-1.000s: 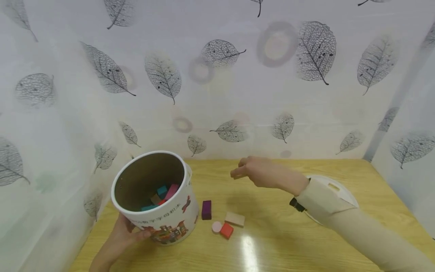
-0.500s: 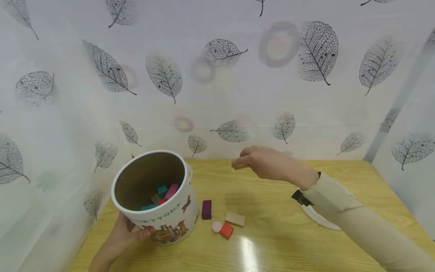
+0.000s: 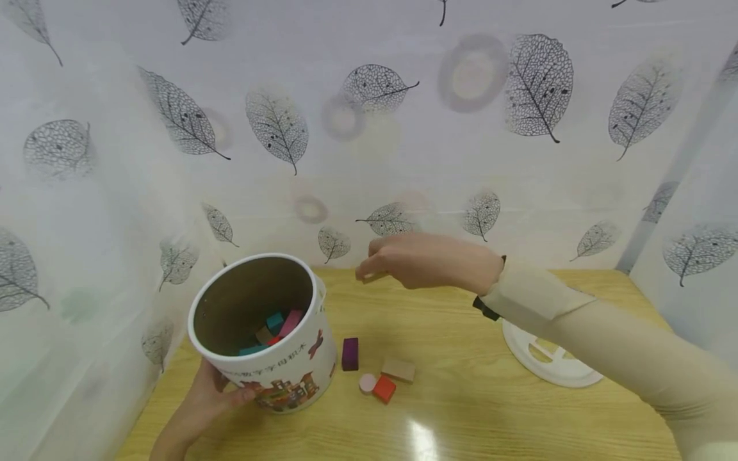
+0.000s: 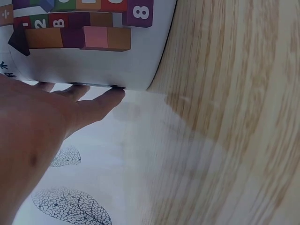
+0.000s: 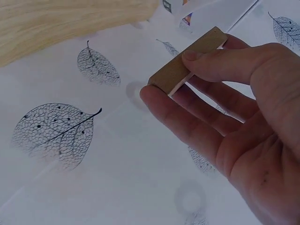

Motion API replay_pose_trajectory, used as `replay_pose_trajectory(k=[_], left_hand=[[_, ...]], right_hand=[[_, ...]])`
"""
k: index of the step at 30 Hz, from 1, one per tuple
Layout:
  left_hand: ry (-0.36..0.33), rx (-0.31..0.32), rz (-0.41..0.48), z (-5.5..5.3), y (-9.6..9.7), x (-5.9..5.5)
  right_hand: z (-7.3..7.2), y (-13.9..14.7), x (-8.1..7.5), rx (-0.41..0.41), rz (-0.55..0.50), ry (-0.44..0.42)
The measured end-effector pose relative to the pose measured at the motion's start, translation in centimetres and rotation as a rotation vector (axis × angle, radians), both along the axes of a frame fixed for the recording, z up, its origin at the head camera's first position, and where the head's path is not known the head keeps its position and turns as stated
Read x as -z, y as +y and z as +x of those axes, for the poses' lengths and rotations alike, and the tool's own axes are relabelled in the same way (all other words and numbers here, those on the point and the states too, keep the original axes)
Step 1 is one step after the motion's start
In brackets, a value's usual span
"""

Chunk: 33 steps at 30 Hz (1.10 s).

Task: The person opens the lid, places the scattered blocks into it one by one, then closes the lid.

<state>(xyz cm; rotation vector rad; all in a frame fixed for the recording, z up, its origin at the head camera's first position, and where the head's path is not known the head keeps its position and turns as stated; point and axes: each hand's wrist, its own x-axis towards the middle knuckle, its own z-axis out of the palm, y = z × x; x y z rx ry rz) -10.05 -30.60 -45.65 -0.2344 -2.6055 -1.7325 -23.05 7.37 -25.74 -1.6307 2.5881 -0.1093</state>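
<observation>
A white printed bucket [image 3: 314, 368] stands at the left of the table, its mouth leaning toward me. Several coloured blocks [image 3: 275, 322] lie inside it. My left hand [image 3: 198, 410] holds the bucket's lower left side, thumb on the front wall; in the left wrist view its other fingers [image 4: 110, 97] reach along the wall. Up over the table's far part, right of the bucket, my right hand [image 3: 435, 259] pinches a plain wooden block [image 5: 187, 63] between thumb and fingers. Below it on the table are a purple block [image 3: 350, 354], a tan block [image 3: 398, 369], a red block [image 3: 384, 388] and a pink round block [image 3: 367, 383].
At the right, partly behind my sleeve, lies a white round lid [image 3: 521, 349] with cut-outs. A leaf-patterned curtain [image 3: 392, 147] closes off the back and both sides of the wooden table [image 3: 461, 416].
My right hand has risen and moved left toward the bucket with the wooden block in it. More of the lid shows now. My left hand and the bucket have stayed put.
</observation>
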Motion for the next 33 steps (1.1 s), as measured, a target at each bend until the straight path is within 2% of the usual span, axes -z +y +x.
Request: replay_pose_trajectory(k=[3, 8, 15, 22, 33], left_hand=[[-0.01, -0.001, 0.003, -0.1, 0.0, 0.0], [-0.005, 0.004, 0.02, -0.3, -0.1, 0.1], [0.035, 0.025, 0.035, -0.4, -0.1, 0.1], [0.009, 0.029, 0.047, -0.2, -0.3, -0.1], [-0.02, 0.04, 0.037, 0.0, -0.4, 0.1]], right_hand=[[0.1, -1.5, -0.6, -0.045, -0.001, -0.022], [0.3, -3.9, -1.5, -0.117, -0.009, 0.021], [0.9, -6.9, -2.6, -0.14, 0.036, 0.028], [1.2, -10.0, -2.1, -0.207, 0.054, 0.036], [2.0, -14.4, -1.5, -0.296, 0.074, 0.016]])
